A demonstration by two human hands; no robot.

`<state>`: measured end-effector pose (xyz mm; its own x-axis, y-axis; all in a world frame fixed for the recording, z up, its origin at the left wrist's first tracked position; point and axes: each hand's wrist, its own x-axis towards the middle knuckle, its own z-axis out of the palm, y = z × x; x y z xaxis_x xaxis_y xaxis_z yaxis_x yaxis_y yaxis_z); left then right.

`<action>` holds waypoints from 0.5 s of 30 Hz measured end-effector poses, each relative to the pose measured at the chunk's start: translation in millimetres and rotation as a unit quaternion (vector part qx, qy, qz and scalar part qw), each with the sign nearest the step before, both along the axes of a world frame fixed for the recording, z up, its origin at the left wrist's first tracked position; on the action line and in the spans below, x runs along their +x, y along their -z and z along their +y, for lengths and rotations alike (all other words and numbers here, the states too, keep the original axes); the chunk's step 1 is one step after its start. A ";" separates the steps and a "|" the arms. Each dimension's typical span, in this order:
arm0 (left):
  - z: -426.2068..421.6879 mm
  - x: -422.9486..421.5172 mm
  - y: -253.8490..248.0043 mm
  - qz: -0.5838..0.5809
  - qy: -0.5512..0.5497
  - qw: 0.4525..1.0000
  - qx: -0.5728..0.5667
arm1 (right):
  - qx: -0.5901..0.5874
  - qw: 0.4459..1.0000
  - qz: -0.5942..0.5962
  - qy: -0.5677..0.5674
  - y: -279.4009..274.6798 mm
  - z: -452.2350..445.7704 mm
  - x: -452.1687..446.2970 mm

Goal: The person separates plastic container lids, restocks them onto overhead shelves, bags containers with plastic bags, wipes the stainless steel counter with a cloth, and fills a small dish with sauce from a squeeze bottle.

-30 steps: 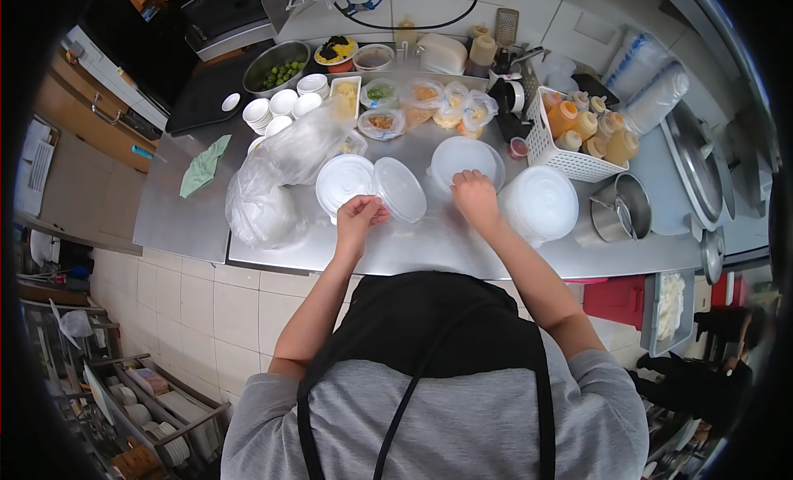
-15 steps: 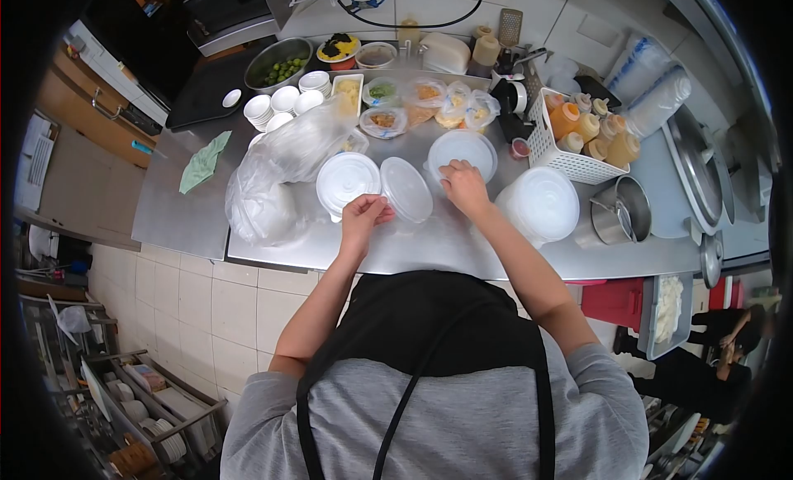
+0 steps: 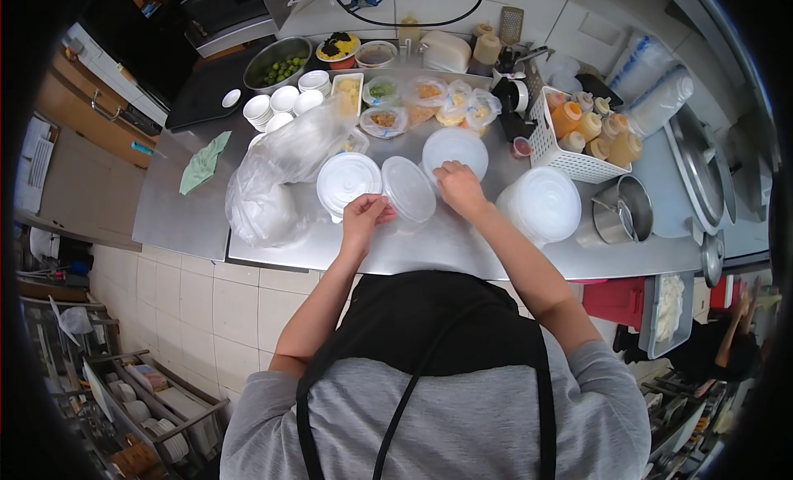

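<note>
My left hand [image 3: 363,217] is closed, its thumb and fingers pinching the edge of a round translucent plastic lid [image 3: 408,191], which is tilted up above the steel counter. Close beside the lid, my right hand [image 3: 459,189] has its fingers curled at the near rim of a round translucent plastic container [image 3: 456,149]. Its fingertips are partly hidden. To the left, a lidded white round container [image 3: 349,182] stands just beyond my left hand. A stack of round plastic containers or lids [image 3: 541,203] stands right of my right forearm.
A clear plastic bag [image 3: 264,191] lies on the left of the counter [image 3: 330,253]. Bagged foods [image 3: 384,121] line the back. On the right are a white basket [image 3: 570,162] of squeeze bottles and a metal pot [image 3: 619,207]. Another person [image 3: 727,348] is at far right.
The container at my right hand has shifted slightly left, and my right hand has moved a little left with it. The lid in my left hand has hardly moved. The person at far right has changed pose.
</note>
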<state>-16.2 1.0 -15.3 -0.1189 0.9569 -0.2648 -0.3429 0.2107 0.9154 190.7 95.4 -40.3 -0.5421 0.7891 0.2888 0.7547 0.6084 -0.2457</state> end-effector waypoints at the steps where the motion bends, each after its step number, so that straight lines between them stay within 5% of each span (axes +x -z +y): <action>1: 0.5 -0.1 -0.5 0.003 0.000 1.000 -0.004 | 0.022 1.000 -0.006 0.003 0.5 0.9 -1.5; 8: 1.7 0.2 -1.8 0.000 0.002 1.000 0.000 | -0.071 0.997 -0.009 0.039 -6.3 -2.9 -8.3; 13: 1.9 -0.4 -3.7 0.001 0.005 1.000 0.004 | 0.087 0.974 -0.064 0.200 -7.3 -2.2 3.1; 15: 2.3 -0.1 -4.1 0.001 0.004 1.000 0.003 | 0.057 0.970 -0.102 0.213 -1.8 0.5 8.6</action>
<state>-16.3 3.3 -11.2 -0.1116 0.9594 -0.2589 -0.3391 0.2082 0.9174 199.4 95.9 -38.5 -0.2278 0.9237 0.3081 0.9696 0.2443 -0.0155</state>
